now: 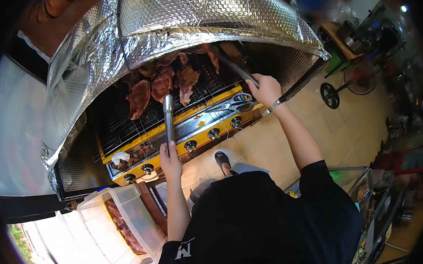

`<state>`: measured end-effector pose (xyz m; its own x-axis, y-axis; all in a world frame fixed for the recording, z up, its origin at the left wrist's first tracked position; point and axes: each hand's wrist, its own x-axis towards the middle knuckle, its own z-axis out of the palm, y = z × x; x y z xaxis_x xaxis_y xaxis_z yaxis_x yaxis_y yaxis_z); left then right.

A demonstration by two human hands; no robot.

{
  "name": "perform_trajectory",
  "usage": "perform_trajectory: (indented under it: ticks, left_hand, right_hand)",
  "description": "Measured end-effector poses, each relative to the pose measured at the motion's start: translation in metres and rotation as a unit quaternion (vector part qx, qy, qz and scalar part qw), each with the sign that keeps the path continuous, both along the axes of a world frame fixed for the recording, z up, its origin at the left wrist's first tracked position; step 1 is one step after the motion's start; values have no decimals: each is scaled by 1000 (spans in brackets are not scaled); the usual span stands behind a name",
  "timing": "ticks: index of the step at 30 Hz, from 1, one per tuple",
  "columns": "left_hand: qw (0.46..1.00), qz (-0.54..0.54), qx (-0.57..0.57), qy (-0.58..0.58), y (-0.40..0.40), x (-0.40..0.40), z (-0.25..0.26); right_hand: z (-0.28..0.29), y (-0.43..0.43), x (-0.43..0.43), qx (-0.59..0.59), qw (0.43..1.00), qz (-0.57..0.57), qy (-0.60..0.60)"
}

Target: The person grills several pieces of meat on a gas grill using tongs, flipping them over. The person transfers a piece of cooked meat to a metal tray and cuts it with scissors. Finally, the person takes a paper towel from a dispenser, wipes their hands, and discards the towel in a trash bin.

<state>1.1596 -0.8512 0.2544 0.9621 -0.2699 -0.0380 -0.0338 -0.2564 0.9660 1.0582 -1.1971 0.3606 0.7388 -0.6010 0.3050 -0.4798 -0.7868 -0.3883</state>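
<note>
My left hand [170,162] grips a pair of metal tongs [168,114], whose tips point at a slab of meat [163,85] on the grill grate [113,127]. In my right hand [268,91] is a long metal utensil [236,68], probably tongs too. Its far end reaches under the foil hood, close to a hanging strip of meat [213,59]; whether it grips the strip I cannot tell. Several more pieces lie around, among them a reddish slab [139,99] at left and a browned one [187,82] at right. Scissors [235,104] rest on the grill's front ledge, below my right hand.
A foil-insulated hood [189,13] arches over the yellow gas grill [201,141] with its row of knobs. Crumpled white tissue [120,158] sits on the ledge's left end. A clear plastic bin [125,206] of raw meat stands at lower left. A fan [359,81] stands at right.
</note>
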Motion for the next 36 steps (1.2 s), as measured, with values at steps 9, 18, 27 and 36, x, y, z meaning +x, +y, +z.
perform_trajectory:
  ticks: [9, 18, 27, 36]
  left_hand:
    - [995, -22, -65, 70, 12, -12, -11]
    - [987, 21, -106, 121, -28, -54, -21]
    - [976, 67, -141, 153, -151, -111, 0]
    - [977, 99, -135, 133, -159, -114, 10]
  right_hand:
    - [-84, -51, -10, 213, 976, -21, 29]
    - [-89, -39, -30, -44, 996, 76, 17]
    - [-221, -144, -110, 256, 959, -118, -12]
    - [-289, -173, -66, 172, 969, -173, 27]
